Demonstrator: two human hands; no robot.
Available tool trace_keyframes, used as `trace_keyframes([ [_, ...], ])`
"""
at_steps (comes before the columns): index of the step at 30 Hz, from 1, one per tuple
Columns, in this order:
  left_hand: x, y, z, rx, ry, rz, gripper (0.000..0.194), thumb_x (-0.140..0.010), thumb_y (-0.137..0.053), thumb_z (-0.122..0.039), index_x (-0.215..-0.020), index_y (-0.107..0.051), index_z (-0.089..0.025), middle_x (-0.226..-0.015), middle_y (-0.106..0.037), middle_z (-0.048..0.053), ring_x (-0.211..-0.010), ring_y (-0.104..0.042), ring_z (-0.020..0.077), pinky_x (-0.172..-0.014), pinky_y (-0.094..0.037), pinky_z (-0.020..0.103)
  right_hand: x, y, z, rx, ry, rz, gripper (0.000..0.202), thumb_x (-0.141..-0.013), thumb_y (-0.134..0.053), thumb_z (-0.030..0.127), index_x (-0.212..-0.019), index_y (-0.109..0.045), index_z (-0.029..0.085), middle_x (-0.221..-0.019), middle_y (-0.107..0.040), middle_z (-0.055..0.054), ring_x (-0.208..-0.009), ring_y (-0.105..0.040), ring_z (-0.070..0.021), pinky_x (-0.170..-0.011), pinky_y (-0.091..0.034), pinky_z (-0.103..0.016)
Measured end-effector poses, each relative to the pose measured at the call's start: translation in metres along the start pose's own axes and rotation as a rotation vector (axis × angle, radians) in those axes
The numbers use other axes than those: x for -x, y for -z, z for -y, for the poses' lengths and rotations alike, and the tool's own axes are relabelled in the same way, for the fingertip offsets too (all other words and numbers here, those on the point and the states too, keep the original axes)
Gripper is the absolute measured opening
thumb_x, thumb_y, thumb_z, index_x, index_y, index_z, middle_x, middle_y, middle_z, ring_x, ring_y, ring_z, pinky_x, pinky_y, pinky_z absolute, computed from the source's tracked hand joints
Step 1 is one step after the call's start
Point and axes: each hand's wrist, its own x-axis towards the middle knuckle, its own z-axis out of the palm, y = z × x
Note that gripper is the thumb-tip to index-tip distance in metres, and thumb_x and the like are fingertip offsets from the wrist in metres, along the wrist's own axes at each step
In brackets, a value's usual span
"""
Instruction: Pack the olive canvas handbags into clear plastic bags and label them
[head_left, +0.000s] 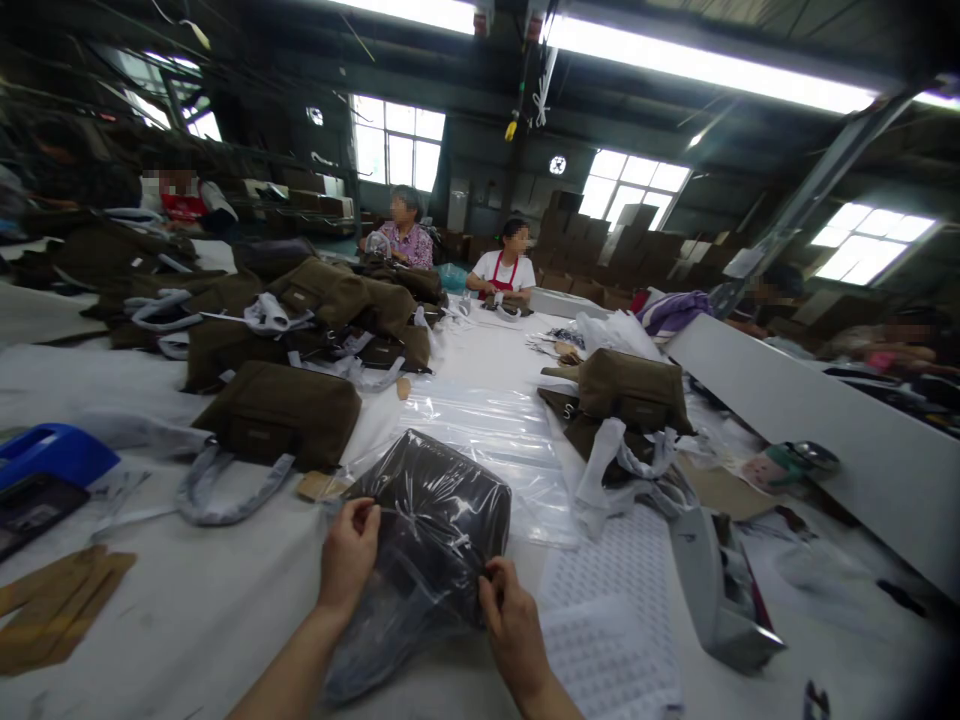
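A dark handbag inside a clear plastic bag [442, 500] lies on the white table in front of me. My left hand [349, 550] pinches the plastic at the bag's left side. At its right side, the fingers of my right hand [514, 620] are closed on the plastic near the lower corner. Loose plastic hangs toward me between both hands. Beyond the wrapped handbag, flat clear plastic bags [487, 430] lie spread out. An unwrapped brown handbag [281, 415] with a covered handle rests to the left.
More brown handbags [337, 300] are piled at the back left, others [634, 385] at the right. A tape dispenser [720, 590] and printed sheets [615, 600] lie at right, a blue object [56, 455] and brown card pieces [64, 605] at left. People sit at the far end.
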Motion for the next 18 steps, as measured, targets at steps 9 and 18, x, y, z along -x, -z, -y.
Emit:
trace_keyframes([
  [9, 0.058, -0.02, 0.03, -0.407, -0.707, 0.192, 0.053, -0.09, -0.037, -0.026, -0.14, -0.023, -0.016, -0.137, -0.04, 0.01, -0.128, -0.034, 0.026, -0.1, -0.04, 0.043, 0.0, -0.005, -0.007, -0.029, 0.008, 0.027, 0.018, -0.089, -0.042, 0.034, -0.099, -0.048, 0.021, -0.06, -0.052, 0.004, -0.053, -0.055, -0.0143, -0.052, -0.039, -0.023],
  [18, 0.054, -0.042, 0.065, -0.291, -0.62, 0.182, 0.054, -0.091, -0.033, -0.032, -0.141, -0.018, -0.022, -0.143, -0.032, 0.007, -0.132, -0.027, 0.0255, -0.109, -0.025, 0.048, 0.01, 0.088, -0.059, -0.2, 0.044, -0.043, 0.019, -0.082, -0.053, 0.032, -0.097, -0.054, 0.02, -0.077, -0.06, -0.001, -0.069, -0.055, -0.0143, -0.067, -0.045, -0.026],
])
